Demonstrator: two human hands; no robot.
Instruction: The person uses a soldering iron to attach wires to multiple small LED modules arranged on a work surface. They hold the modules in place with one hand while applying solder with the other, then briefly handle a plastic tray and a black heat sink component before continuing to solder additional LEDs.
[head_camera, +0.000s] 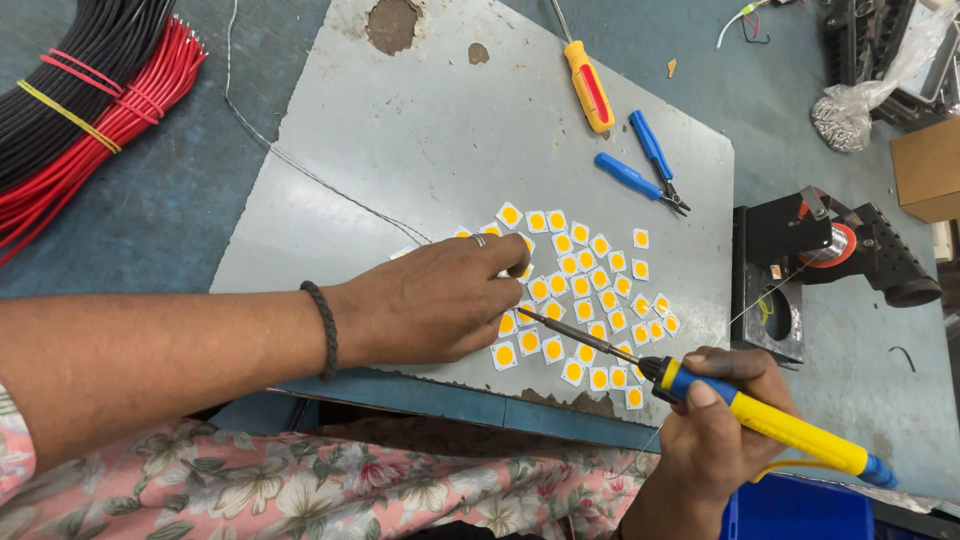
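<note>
Several small white square chips with round yellow centres (585, 286) lie spread on a grey metal plate (420, 130). My left hand (430, 300) rests flat on the plate over the left part of the chips, fingers pressing down near one chip, a ring on one finger and a dark bracelet at the wrist. My right hand (715, 430) grips a yellow and blue soldering iron (770, 420). Its metal tip (530, 315) points left and touches a chip just under my left fingertips.
A yellow-handled screwdriver (588, 85) and blue-handled cutters (645, 165) lie at the plate's far right. A black solder stand with a spool (830, 245) sits right of the plate. Red and black wire bundles (90, 100) lie far left. A thin wire (300, 165) crosses the plate.
</note>
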